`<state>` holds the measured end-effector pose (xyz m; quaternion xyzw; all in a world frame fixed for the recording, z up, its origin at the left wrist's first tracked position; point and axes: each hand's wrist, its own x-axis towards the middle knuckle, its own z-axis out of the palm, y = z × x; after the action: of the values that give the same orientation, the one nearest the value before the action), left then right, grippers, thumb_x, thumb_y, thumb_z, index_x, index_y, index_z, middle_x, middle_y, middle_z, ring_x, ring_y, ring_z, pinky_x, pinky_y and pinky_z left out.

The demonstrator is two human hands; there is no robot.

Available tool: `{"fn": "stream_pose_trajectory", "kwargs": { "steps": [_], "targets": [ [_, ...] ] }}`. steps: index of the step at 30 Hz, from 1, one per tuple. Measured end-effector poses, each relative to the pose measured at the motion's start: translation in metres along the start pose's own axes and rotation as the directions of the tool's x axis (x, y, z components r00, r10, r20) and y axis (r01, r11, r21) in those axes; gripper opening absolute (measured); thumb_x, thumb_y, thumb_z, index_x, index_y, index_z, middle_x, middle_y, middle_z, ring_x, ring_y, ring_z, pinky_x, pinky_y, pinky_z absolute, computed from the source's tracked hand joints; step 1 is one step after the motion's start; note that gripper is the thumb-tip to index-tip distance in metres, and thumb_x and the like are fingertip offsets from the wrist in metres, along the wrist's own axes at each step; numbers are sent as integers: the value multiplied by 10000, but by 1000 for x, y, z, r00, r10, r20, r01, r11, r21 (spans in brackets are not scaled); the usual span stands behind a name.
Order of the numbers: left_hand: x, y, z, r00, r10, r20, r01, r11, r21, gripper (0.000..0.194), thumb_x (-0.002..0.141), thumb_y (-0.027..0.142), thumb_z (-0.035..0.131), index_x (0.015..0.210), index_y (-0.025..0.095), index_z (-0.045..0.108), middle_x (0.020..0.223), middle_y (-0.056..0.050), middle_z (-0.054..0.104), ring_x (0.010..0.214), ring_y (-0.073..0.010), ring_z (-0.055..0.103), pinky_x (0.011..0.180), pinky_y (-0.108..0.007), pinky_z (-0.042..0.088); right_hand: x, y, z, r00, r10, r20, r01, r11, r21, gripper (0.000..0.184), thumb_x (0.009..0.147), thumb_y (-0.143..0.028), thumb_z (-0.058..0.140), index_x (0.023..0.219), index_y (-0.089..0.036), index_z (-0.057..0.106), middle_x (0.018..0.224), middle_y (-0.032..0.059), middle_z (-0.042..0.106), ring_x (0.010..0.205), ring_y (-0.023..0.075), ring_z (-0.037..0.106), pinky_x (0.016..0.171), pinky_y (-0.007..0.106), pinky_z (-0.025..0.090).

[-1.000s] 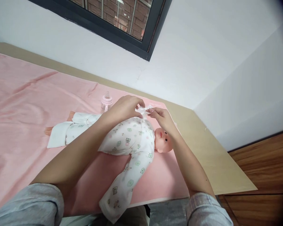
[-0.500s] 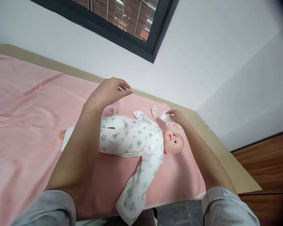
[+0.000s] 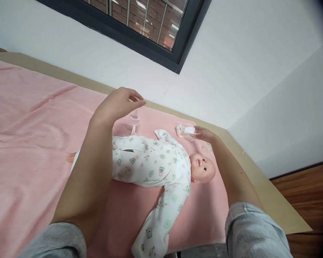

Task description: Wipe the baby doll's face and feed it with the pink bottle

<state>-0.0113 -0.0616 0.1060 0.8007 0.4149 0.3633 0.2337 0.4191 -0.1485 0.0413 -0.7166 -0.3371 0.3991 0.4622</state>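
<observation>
**Right hand [image 3: 204, 134] reaches the white pad [image 3: 190, 129], left hand [image 3: 118, 104] hangs above the bottle [image 3: 134, 123]**

And here is the right hand at the far corner of the pink cloth [image 3: 34, 143], its fingers stretched out and parted, right at the edge of that pad! No grip on it shows; whether the fingertips touch it, one cannot tell from this angle. The pad lies over a clear packet [image 3: 181, 131], up beyond the doll's head [image 3: 204, 169].

Over to the left hand: it hovers in the air, wrist bent, fingers loosely curled, thumb and fingertips close together at the ends, and nothing seen between them. The bottle stands upright just below and beyond those fingers, pink collar, clear teat on top, set close along the doll's far side.

Centre stage, the doll [image 3: 156, 161] lies on its back, head to the right, face up, dressed in a white patterned outfit [image 3: 148, 172]. One sleeve [image 3: 164, 215] stretches toward the near edge, the other [image 3: 165, 135] points away toward the wall [image 3: 226, 53]. The left forearm [image 3: 86, 172] cuts across the view and hides most of the legs; one foot [image 3: 70, 157] peeps out past it. Bare tan surface [image 3: 258, 190] shows beyond the cloth on the right, and a dark-framed window [image 3: 177, 53] sits above it all.
</observation>
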Motion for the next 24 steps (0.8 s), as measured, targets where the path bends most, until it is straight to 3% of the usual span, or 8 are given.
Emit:
{"fn": "stream_pose_trajectory", "kwargs": {
  "steps": [3,7,9,12,14,16,20,24],
  "targets": [
    [-1,-1,-2,1000,-20,3,20,1000,12,325,844,498,614,1018,251,733,1103,-44,710,1041,-272,642,900,-387,501,-2,3,-8,995,27,-91,-36,995,-95,448,794,-102,681,1228,-187,612,1009,75,701,748,184,740,891,399,603],
    [4,-10,-1,996,-85,32,83,994,66,395,820,526,636,1092,247,702,1146,-49,699,1058,-278,637,914,-379,492,-4,13,-24,971,-53,-233,3,978,-210,356,807,-132,644,1161,-166,658,896,78,706,669,157,706,839,383,600],
    [8,-19,2,988,-145,60,137,983,119,504,788,543,659,1196,246,658,1194,-58,682,1063,-282,637,921,-374,486,-5,24,-34,939,-120,-323,37,967,-251,303,805,-149,616,1103,-153,670,940,86,703,680,143,689,836,363,588],
    [16,-32,9,962,-235,141,195,949,248,688,757,547,671,1352,220,563,1284,-102,638,1118,-306,624,941,-372,469,-9,51,-46,846,-234,-479,72,940,-333,271,802,-203,555,1038,-136,671,1135,120,675,940,183,678,975,366,516],
    [20,-40,15,933,-284,223,201,921,333,795,721,526,695,1420,199,505,1328,-134,612,1172,-324,606,950,-362,458,-13,74,-49,774,-279,-568,52,923,-382,348,804,-268,520,1090,-122,653,1244,160,633,1164,246,601,1093,409,417],
    [23,-45,21,901,-308,304,185,910,372,870,675,483,721,1456,201,460,1363,-144,592,1202,-326,597,946,-342,456,-16,96,-45,733,-284,-618,21,917,-397,482,812,-358,503,1210,-104,599,1332,207,572,1270,300,531,1136,450,356],
    [26,-48,29,867,-292,405,144,923,357,859,601,378,714,1408,213,472,1382,-129,587,1176,-312,619,893,-309,478,-16,126,-28,725,-243,-645,-18,929,-370,692,773,-425,562,1372,-91,464,1417,246,473,1283,315,520,1112,429,399],
    [27,-50,35,848,-242,472,81,939,336,856,560,282,661,1387,208,450,1356,-118,610,1172,-313,612,872,-312,492,-15,138,-17,717,-251,-650,-26,923,-385,822,676,-326,661,1428,-113,405,1449,239,407,1319,314,490,1140,385,386]
  ]
}}
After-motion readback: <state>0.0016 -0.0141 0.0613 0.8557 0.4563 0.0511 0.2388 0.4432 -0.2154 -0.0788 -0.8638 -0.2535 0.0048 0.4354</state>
